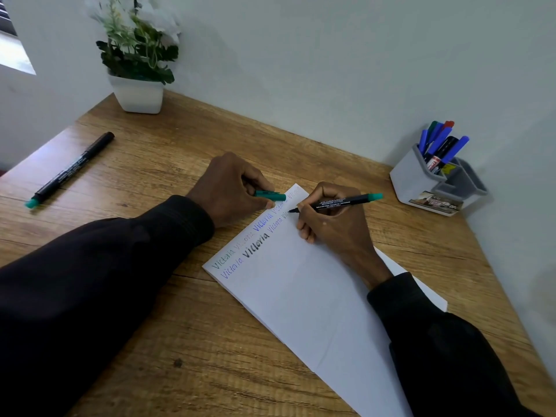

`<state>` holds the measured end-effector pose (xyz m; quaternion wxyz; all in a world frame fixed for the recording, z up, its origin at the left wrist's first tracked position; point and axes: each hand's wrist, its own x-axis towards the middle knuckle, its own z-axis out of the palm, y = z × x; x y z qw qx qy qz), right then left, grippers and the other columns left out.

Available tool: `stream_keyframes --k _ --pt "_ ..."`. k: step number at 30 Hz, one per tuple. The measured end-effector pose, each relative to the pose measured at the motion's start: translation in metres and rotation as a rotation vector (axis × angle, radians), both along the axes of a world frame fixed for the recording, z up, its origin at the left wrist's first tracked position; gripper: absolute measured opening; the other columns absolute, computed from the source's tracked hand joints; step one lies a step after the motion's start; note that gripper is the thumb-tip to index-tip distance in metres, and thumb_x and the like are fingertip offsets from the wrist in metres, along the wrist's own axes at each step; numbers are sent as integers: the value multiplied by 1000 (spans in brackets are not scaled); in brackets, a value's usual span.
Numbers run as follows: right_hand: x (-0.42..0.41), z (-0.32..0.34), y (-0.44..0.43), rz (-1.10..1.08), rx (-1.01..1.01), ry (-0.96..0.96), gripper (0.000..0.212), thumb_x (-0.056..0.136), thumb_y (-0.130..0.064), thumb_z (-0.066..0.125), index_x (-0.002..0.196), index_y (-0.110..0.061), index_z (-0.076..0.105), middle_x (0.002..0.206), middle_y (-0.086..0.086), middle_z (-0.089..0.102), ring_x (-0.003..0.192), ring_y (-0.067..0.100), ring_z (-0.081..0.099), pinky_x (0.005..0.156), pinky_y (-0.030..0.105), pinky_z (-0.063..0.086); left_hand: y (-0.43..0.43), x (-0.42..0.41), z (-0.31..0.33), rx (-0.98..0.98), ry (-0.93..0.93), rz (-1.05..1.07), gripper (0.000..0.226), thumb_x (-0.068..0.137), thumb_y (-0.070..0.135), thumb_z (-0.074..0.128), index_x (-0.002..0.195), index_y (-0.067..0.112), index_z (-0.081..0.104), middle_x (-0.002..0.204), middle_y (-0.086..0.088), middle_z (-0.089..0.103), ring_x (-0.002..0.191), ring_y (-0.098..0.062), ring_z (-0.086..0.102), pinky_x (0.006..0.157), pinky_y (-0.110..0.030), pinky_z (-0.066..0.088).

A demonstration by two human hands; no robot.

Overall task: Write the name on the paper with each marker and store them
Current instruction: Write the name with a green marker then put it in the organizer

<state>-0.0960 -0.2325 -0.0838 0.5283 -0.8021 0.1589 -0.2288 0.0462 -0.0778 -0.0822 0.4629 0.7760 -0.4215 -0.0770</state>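
A white sheet of paper (304, 299) lies slanted on the wooden desk, with "Victoria" written several times in two rows along its upper edge. My right hand (334, 227) grips a black marker with a green end (340, 202), its tip touching the paper at the end of the second row. My left hand (231, 188) rests on the paper's top edge and holds the green cap (270, 195). Another black marker with a green end (70, 170) lies on the desk at the far left. A grey holder (412, 179) at the right contains several markers.
A white pot with an artificial plant (138, 91) stands at the back left corner against the wall. The wooden desk (210, 356) meets the wall along its back and right side. The holder's front compartments look unfilled.
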Motion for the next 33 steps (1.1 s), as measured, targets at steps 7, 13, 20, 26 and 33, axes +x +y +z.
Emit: stream_keyframes --k 7,13,20,26,33 --pt "1 1 -1 -15 -12 34 14 85 11 65 72 12 60 61 25 67 43 26 62 41 28 47 0 0 0 7 11 4 29 68 17 88 94 17 77 78 15 68 65 0 62 59 -8 50" --pt "1 -1 0 -11 1 -13 17 86 15 62 70 10 59 59 25 65 41 27 60 40 29 47 0 0 -1 -8 19 1 28 67 15 88 92 18 78 76 17 68 65 5 60 57 -8 49" --pt "1 -2 0 -15 -8 -28 17 89 13 63 72 12 60 58 23 66 41 27 61 40 30 48 0 0 0 -8 27 -1 28 67 15 88 93 17 78 74 18 67 64 4 60 57 -9 50" --pt "0 0 0 -6 -15 -23 16 91 12 64 75 12 62 60 23 67 43 28 63 41 30 49 0 0 -1 -1 17 10 28 67 16 88 93 17 78 78 12 71 68 -6 65 59 -13 53" --pt "1 2 0 -23 -27 31 15 84 11 66 71 12 59 60 25 67 42 26 62 40 28 47 0 1 0 12 28 13 28 68 17 88 94 17 78 79 11 72 69 -8 66 59 -12 54"
